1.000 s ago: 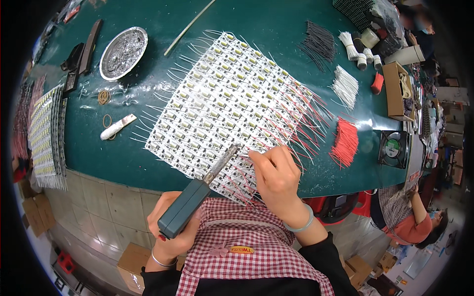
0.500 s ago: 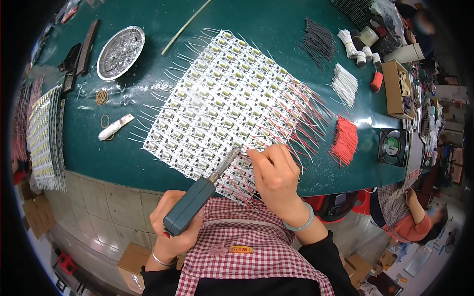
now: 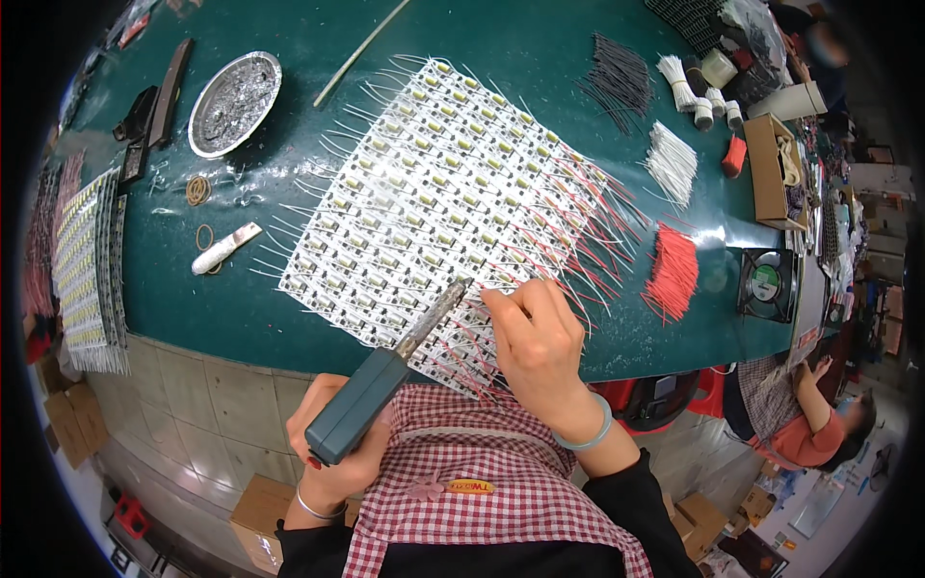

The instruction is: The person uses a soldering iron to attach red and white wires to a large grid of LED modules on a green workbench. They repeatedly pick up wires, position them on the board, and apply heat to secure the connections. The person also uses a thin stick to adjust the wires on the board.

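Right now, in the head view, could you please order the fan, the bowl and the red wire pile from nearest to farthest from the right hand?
From the right hand:
1. Red wire pile, to its right.
2. Fan, farther right.
3. Bowl, well to the left and farther forward.

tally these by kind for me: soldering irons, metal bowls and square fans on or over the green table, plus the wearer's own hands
soldering iron: 1
metal bowl: 1
square fan: 1
hands: 2 (left hand, right hand)
total: 5
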### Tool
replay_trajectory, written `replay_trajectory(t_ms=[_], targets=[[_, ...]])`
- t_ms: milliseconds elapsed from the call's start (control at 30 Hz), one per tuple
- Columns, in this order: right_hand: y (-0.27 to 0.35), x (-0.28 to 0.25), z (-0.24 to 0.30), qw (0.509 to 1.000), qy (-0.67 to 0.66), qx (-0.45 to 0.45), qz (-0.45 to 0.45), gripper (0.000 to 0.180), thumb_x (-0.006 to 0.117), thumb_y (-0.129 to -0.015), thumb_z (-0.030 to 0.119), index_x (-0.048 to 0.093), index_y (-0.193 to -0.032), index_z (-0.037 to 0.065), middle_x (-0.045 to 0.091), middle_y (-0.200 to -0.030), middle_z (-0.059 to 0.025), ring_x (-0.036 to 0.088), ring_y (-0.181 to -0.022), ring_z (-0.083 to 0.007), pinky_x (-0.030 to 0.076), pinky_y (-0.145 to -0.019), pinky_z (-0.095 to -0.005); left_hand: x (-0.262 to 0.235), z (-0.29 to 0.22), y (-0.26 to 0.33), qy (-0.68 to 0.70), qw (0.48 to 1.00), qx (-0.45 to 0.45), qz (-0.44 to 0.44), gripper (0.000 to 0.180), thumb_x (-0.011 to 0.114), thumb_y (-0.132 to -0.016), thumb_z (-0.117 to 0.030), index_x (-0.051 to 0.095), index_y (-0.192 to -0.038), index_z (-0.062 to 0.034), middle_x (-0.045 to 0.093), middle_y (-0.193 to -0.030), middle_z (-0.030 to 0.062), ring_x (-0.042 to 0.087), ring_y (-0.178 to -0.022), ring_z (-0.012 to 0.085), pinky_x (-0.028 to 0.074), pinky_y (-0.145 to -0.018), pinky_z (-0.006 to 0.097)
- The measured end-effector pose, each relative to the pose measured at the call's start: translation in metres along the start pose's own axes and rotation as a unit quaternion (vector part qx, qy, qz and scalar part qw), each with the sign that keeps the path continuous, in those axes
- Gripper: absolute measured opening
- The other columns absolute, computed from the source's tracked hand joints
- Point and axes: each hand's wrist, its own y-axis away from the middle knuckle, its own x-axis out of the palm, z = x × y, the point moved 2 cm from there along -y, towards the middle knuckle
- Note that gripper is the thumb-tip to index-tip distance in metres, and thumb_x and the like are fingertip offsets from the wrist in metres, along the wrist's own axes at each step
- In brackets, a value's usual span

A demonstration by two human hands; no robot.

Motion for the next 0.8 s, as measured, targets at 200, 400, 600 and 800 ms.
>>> replay_trajectory(t_ms=[200,400,600,800], targets=[[0.001,0.0,-0.001,1.0,-0.01,0.003,-0.002,0.024,0.066,-0.072,-0.002,0.068,-0.096,0.003,0.047,-0.076,-0.0056,0.052,-0.071,-0.0222,0.044,-0.057,-0.0339,0.0,-0.002,0.0,0.031,0.999,-0.008,-0.009,0.022,0.075,-0.068,0.004,0.07,-0.089,0.0059,0.068,-0.087,0.0152,0.068,-0.077,0.0282,0.054,-0.065,0.034],[0.007,-0.016,0.002,0.999,-0.009,0.011,-0.032,0.026,0.066,-0.071,-0.004,0.067,-0.095,0.002,0.05,-0.078,-0.007,0.052,-0.072,-0.0247,0.044,-0.06,-0.0353,-0.003,0.0,0.005,0.03,0.999,-0.015,-0.028,0.024,0.073,-0.066,0.006,0.07,-0.09,0.0064,0.068,-0.09,0.0167,0.068,-0.078,0.0279,0.054,-0.066,0.033],[0.01,-0.051,0.018,0.996,-0.049,-0.031,-0.061,0.035,0.068,-0.066,-0.007,0.068,-0.101,-0.003,0.057,-0.078,-0.0081,0.052,-0.068,-0.026,0.042,-0.06,-0.0354,-0.007,0.005,0.012,0.039,0.998,-0.035,-0.037,0.026,0.073,-0.065,0.006,0.07,-0.091,0.0066,0.069,-0.091,0.0178,0.069,-0.078,0.0277,0.055,-0.066,0.033],[0.015,-0.012,0.016,0.998,-0.06,-0.029,-0.017,0.027,0.065,-0.071,-0.004,0.067,-0.098,0.0,0.049,-0.075,-0.0076,0.051,-0.069,-0.0247,0.042,-0.059,-0.0359,-0.009,0.002,0.016,0.044,0.997,-0.047,-0.033,0.025,0.074,-0.065,0.005,0.071,-0.09,0.0061,0.069,-0.091,0.0176,0.069,-0.078,0.0278,0.055,-0.065,0.033]])
